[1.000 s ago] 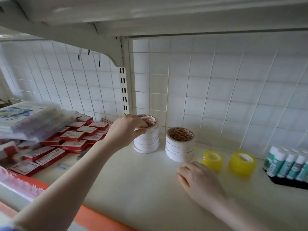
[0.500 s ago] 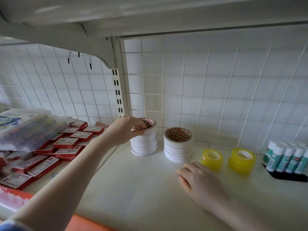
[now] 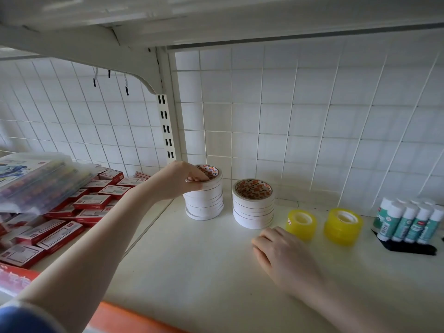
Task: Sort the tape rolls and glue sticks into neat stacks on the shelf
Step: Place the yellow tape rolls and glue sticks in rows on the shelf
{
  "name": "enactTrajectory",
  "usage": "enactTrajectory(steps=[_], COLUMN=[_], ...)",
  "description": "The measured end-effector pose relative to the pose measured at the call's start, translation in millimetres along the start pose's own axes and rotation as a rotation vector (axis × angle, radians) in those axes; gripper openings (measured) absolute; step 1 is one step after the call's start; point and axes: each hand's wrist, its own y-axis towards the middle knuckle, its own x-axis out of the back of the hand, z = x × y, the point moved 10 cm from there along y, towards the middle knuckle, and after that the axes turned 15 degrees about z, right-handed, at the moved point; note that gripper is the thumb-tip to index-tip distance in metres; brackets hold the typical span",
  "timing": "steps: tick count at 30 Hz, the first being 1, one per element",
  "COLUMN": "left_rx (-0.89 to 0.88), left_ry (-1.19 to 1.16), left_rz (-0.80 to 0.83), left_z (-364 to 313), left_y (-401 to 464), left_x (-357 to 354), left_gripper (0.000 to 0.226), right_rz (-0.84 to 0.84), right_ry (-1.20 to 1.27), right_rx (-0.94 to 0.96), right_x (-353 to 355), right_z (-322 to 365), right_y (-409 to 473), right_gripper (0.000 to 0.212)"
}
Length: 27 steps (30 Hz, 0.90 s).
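Head view: white shelf (image 3: 192,267) with wire grid back panel (image 3: 312,121). On the neighbouring shelf at left, piled red boxes (image 3: 91,201) under a clear plastic pack (image 3: 36,179). Two stacks of white tape rolls near the back: left stack (image 3: 206,205), right stack (image 3: 253,209) just beside it, apart. Two yellow tape stacks farther right, (image 3: 300,223) and (image 3: 343,225). Glue sticks (image 3: 406,222) upright in a black holder (image 3: 408,247) at far right. Left hand (image 3: 179,182) grip pinches the top roll of the left stack, fingertips curled over its rim. Right hand (image 3: 281,253) rests flat on the shelf, fingers relaxed, just in front of the first yellow stack.
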Motion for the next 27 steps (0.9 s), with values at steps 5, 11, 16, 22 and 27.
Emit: enactTrajectory(steps=[5,11,16,22,27], left_rx=[0.017,0.056,0.062,0.109,0.141], left_ry=[0.006,0.182,0.295,0.190,0.087], left_rz=[-0.007,-0.140,-0.425,-0.483,-0.420], left_z=[-2.0,-11.1,-34.6,-65.3,-113.6], left_y=[-3.9,-19.1,-53.5,-72.8,-70.1], left_x=[0.0,4.7,-0.4,-40.8,-85.8], left_gripper=[0.026,0.032,0.032,0.032,0.031], right_rz=[0.012,0.044,0.101,0.150,0.180], right_ry=[0.003,0.007,-0.062,-0.118,-0.097], right_rx=[-0.004,-0.006,0.009,-0.123,-0.303], right_x=[0.5,-0.1,8.5,39.5,66.3], right_z=[0.2,-1.5,-12.8,-44.0,-91.1], right_y=[-0.3,-1.5,-13.5,-51.8,-110.2], right_gripper=[0.027,0.027,0.028,0.030,0.014])
